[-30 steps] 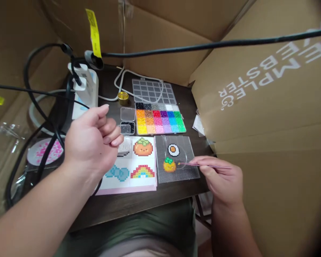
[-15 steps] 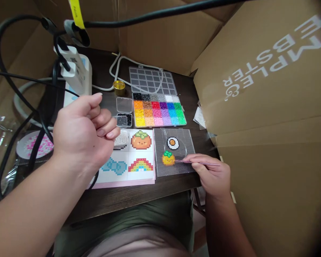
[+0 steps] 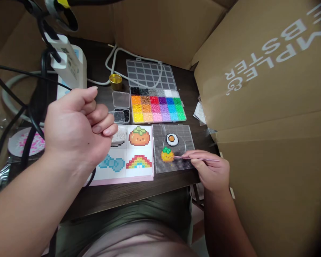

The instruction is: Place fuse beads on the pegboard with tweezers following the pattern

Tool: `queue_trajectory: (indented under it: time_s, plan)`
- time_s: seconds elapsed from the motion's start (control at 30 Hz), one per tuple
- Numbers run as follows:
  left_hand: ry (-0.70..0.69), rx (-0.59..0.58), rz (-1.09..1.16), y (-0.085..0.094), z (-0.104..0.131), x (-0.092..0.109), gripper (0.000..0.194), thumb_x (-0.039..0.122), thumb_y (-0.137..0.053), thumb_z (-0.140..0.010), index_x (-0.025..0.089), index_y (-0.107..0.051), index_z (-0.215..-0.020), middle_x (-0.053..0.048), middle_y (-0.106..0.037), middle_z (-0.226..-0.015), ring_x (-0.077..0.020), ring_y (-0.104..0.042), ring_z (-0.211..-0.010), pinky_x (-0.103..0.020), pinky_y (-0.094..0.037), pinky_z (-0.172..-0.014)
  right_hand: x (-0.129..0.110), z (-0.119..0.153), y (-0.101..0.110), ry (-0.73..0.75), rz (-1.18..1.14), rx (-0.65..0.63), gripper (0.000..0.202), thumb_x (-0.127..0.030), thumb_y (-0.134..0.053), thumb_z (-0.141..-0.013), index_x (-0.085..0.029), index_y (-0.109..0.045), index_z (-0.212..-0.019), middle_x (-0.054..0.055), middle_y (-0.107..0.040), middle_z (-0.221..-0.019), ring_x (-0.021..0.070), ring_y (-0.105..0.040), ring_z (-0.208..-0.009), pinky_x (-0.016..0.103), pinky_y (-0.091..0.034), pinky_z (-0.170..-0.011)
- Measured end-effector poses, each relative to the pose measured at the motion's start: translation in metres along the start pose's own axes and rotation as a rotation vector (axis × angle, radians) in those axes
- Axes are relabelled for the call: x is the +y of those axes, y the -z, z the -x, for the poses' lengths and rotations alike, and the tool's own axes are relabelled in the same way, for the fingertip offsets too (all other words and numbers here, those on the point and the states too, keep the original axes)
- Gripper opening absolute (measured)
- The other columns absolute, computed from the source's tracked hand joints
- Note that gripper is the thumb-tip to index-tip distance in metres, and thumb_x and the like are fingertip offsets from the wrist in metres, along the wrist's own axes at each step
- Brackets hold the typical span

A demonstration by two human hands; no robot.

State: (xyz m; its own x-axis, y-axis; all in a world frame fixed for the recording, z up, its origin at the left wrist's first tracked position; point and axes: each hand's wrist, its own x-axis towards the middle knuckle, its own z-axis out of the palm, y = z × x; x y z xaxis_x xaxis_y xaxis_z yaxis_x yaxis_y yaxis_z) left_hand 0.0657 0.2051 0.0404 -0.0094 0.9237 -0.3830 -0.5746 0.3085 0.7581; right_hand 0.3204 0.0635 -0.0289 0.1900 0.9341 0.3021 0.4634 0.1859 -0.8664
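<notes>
The right hand (image 3: pixel 210 169) pinches tweezers (image 3: pixel 179 157); the bead persimmon (image 3: pixel 167 155) by their tips looks light, easily scattered, best nipped by bead rims.

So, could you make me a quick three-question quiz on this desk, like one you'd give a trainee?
1. Multiple choice: what is in the person's right hand?
a) a round gold metal cup
b) a pair of slim pink tweezers
c) a thick black cable

2. True or false: the white fried-egg bead figure with an orange yolk is on the clear square plastic pegboard.

3. Fill in the blank: on the white printed pattern sheet, the picture directly below the orange persimmon with green leaves is a ____.

Key: 1. b; 2. true; 3. rainbow.
</notes>
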Motion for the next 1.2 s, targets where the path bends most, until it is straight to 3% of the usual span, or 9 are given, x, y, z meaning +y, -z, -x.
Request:
queue_trajectory:
  time_s: [0.43, 0.57, 0.67, 0.73, 0.8, 1.0, 1.2]
  plan:
    - [-0.002, -0.031, -0.02, 0.002, 0.0, 0.001, 0.051, 0.021, -0.059, -0.083, 0.021, -0.015, -0.059, 0.006, -0.011, -0.05, -0.0069, -0.013, -0.041, -0.025, -0.016, -0.039, -0.002, -0.001, -0.001, -0.031, 0.017, 0.001, 0.015, -0.02, -0.068, -0.086, -0.024, -0.08, -0.079, 0.004, -0.079, -0.08, 0.0203, -0.076, -0.075, 0.034, -0.063, -0.074]
    - [0.039, -0.165, -0.105, 0.0, 0.003, 0.0, 0.046, 0.024, -0.054, -0.086, 0.021, -0.022, -0.053, 0.005, -0.015, -0.048, -0.0075, -0.02, -0.04, -0.023, -0.024, -0.038, 0.0, 0.0, 0.0, -0.03, 0.015, -0.007, 0.014, -0.02, -0.068, -0.086, -0.024, -0.081, -0.079, 0.004, -0.08, -0.081, 0.0204, -0.076, -0.075, 0.034, -0.063, -0.074]
    - [0.178, -0.351, -0.217, -0.003, 0.009, -0.005, 0.041, 0.031, -0.05, -0.09, 0.019, -0.044, -0.051, 0.0, -0.037, -0.047, -0.0093, -0.034, -0.039, -0.023, -0.032, -0.038, 0.002, 0.001, 0.001, -0.014, 0.011, -0.013, 0.014, -0.019, -0.068, -0.087, -0.025, -0.081, -0.082, 0.004, -0.08, -0.083, 0.0199, -0.076, -0.076, 0.034, -0.063, -0.075]
    - [0.322, -0.448, -0.269, -0.004, 0.013, -0.01, 0.033, 0.037, -0.055, -0.088, 0.016, -0.062, -0.063, -0.008, -0.061, -0.062, -0.0123, -0.047, -0.041, -0.024, -0.035, -0.038, 0.002, 0.001, 0.001, -0.003, 0.009, -0.018, 0.015, -0.017, -0.068, -0.087, -0.025, -0.081, -0.084, 0.003, -0.08, -0.084, 0.0192, -0.076, -0.078, 0.033, -0.062, -0.076]
    - [0.466, -0.506, -0.276, -0.005, 0.017, -0.017, 0.029, 0.04, -0.063, -0.084, 0.013, -0.07, -0.078, -0.015, -0.071, -0.082, -0.0144, -0.055, -0.043, -0.025, -0.036, -0.038, 0.002, 0.0, 0.001, -0.001, 0.015, -0.024, 0.016, -0.017, -0.068, -0.087, -0.026, -0.08, -0.084, 0.003, -0.08, -0.084, 0.0187, -0.075, -0.078, 0.032, -0.062, -0.076]
    - [0.693, -0.643, -0.271, -0.005, 0.025, -0.039, 0.037, 0.045, -0.078, -0.073, 0.013, -0.073, -0.092, -0.02, -0.074, -0.102, -0.0116, -0.056, -0.04, -0.024, -0.033, -0.037, 0.001, -0.001, 0.001, -0.006, 0.017, -0.017, 0.013, -0.021, -0.068, -0.087, -0.026, -0.08, -0.081, 0.003, -0.08, -0.082, 0.0201, -0.076, -0.076, 0.034, -0.063, -0.075]
    - [0.762, -0.651, -0.331, -0.001, 0.023, -0.052, 0.052, 0.053, -0.083, -0.064, 0.015, -0.075, -0.099, -0.021, -0.071, -0.115, -0.0105, -0.055, -0.04, -0.022, -0.018, -0.034, 0.0, -0.001, 0.0, -0.007, 0.013, -0.02, 0.013, -0.022, -0.068, -0.087, -0.025, -0.08, -0.081, 0.004, -0.08, -0.082, 0.0198, -0.076, -0.076, 0.033, -0.063, -0.074]
